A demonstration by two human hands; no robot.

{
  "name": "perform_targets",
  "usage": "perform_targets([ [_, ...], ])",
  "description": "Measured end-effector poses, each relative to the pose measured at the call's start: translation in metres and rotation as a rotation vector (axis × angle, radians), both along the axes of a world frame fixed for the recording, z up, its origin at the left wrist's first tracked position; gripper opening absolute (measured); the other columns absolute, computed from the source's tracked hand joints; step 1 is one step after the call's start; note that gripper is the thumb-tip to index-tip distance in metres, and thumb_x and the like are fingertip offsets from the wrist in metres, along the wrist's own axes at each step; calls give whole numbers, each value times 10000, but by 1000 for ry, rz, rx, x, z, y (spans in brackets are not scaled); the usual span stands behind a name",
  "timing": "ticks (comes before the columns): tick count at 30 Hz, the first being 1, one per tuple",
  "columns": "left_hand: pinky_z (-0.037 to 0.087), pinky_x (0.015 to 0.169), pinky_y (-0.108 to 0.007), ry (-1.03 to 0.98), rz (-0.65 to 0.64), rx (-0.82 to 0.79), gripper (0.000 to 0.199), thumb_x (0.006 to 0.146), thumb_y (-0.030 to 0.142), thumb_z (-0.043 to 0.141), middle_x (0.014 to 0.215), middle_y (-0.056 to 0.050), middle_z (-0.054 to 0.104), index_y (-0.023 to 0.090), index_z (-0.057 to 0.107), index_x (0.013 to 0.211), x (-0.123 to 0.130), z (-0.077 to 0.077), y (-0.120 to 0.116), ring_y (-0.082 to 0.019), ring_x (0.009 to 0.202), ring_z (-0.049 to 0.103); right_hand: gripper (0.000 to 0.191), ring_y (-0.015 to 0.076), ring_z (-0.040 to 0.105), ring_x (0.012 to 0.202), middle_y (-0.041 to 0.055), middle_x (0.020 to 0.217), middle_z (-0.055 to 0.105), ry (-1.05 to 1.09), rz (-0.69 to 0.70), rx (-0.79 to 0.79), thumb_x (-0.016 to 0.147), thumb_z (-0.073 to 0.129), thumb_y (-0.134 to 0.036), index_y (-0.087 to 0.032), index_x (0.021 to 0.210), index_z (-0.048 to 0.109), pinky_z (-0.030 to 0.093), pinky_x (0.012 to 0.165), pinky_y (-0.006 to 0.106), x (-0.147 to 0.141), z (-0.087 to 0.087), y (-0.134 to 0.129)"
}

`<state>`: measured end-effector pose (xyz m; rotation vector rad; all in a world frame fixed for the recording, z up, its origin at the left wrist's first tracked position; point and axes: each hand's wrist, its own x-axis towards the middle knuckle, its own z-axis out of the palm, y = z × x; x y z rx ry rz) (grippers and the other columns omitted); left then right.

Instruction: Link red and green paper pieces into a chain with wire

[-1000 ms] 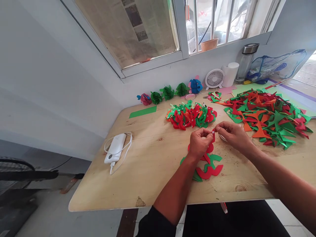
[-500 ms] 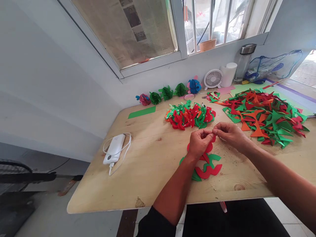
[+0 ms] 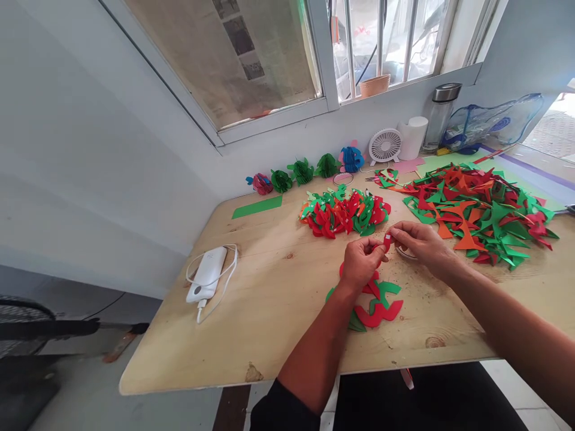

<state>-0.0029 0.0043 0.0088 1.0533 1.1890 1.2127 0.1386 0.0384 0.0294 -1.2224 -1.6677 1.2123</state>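
Note:
My left hand [image 3: 360,263] pinches a small red paper piece [image 3: 387,240] that bears a white square near its tip. Close against it on the right, my right hand [image 3: 415,242] has its fingers closed at the same piece, and a pale ring-like edge shows under those fingers. Below my left hand lie red paper shapes [image 3: 381,313] and green ones [image 3: 387,291], partly hidden by the hand and forearm. Just beyond the hands sits a cluster of red and green cut paper [image 3: 335,216] with small white squares on it.
A large heap of paper scraps [image 3: 476,209] covers the right side. Along the wall stand folded paper figures [image 3: 302,172], a small fan [image 3: 385,145], a white cylinder [image 3: 412,137] and a glass bottle [image 3: 436,123]. A power bank [image 3: 207,274] with a cable lies left, near a green strip [image 3: 257,207].
A white square on the red piece between my hands now shows. My right hand has shifted slightly, and the pale ring-like edge has come into view under it.

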Motion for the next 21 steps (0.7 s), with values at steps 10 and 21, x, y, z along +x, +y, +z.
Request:
perform_targets([
  [10, 441, 536, -218, 16, 13, 4, 105, 700, 237, 626, 557, -11, 618, 138, 645, 672, 0, 1, -1, -118, 535, 596, 291, 89, 342, 500, -30, 549, 446, -84, -59, 65, 738, 553, -454, -173, 669, 576, 262, 462, 242, 7, -8, 7],
  [21, 398, 509, -204, 62, 63, 34, 111, 692, 227, 620, 555, 4, 582, 128, 649, 650, -2, -5, 3, -88, 506, 514, 250, 132, 499, 567, 19, 640, 607, -248, -102, 189, 794, 448, -352, -184, 743, 625, 358, 528, 255, 17, -12, 18],
])
